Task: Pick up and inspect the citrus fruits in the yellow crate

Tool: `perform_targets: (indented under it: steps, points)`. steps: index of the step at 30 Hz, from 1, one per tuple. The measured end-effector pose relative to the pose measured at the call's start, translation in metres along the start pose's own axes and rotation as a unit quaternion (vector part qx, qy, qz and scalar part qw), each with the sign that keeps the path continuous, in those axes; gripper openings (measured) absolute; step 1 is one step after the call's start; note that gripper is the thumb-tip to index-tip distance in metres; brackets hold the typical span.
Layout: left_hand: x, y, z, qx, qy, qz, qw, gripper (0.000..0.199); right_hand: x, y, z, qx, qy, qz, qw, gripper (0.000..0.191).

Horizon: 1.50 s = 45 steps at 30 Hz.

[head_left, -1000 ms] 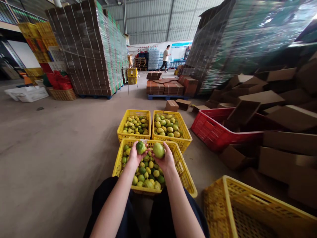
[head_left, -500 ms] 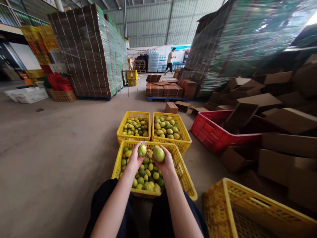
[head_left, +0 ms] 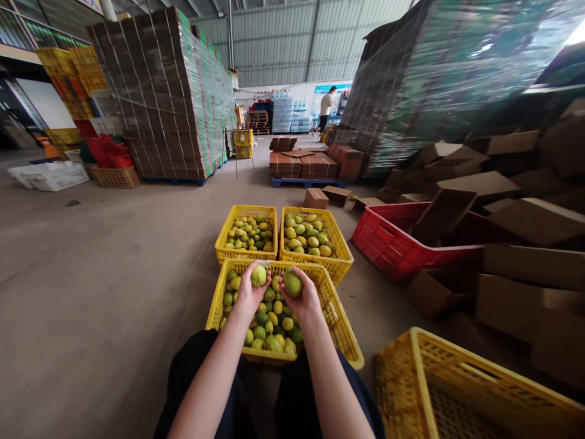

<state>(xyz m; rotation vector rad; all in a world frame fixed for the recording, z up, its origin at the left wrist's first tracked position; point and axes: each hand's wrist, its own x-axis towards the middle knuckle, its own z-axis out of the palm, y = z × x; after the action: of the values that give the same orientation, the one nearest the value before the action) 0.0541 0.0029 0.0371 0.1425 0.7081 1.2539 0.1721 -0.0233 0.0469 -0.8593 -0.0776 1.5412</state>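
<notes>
My left hand [head_left: 249, 291] holds a yellow-green fruit [head_left: 258, 275] over the near yellow crate [head_left: 340, 323]. To its right, my right hand [head_left: 308, 297] is wrapped round a larger, greener fruit [head_left: 292, 283]. The two hands are a little apart, both above the loose green and yellow fruit [head_left: 273, 318] that lies in the near crate. Beyond it, two more yellow crates stand side by side, the left crate [head_left: 220, 244] and the right crate [head_left: 340, 244], both holding similar fruit.
A yellow crate [head_left: 414, 378] stands at the lower right. Behind it are a red crate [head_left: 388, 244] and heaped cardboard boxes [head_left: 530, 225]. Flattened cartons [head_left: 315, 166] lie on a blue pallet. Tall wrapped stacks rise on both sides, and a person [head_left: 326, 108] stands far back.
The fruit in each hand has turned, and my left hand has shifted slightly left. The person in the background has moved to the right.
</notes>
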Motion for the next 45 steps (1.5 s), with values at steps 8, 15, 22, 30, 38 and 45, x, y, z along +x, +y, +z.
perform_targets:
  steps: [8,15,22,30,38,45]
  points:
    - [-0.001,-0.003,-0.002,-0.004,-0.039,-0.044,0.998,0.024,0.007,0.000,-0.005,0.024,0.005,0.040,0.999,0.016]
    - [0.005,-0.008,-0.006,-0.032,-0.038,-0.039,0.998,0.028,0.011,0.003,-0.007,0.016,-0.002,0.043,0.999,0.023]
    - [0.003,-0.007,0.004,-0.031,0.018,-0.007,0.999,0.012,0.003,0.003,0.000,-0.027,0.011,-0.002,1.000,0.010]
    - [0.004,-0.009,-0.003,-0.027,-0.031,-0.050,0.998,0.033,0.004,0.001,-0.002,0.001,0.001,0.050,0.999,0.017]
    - [0.008,-0.010,-0.007,-0.057,-0.047,-0.059,0.996,0.022,0.008,0.004,-0.004,0.007,-0.027,0.055,0.998,0.019]
    - [0.007,-0.011,-0.001,-0.053,-0.007,-0.021,0.998,0.023,0.001,0.003,0.002,-0.016,0.030,-0.002,0.999,0.008]
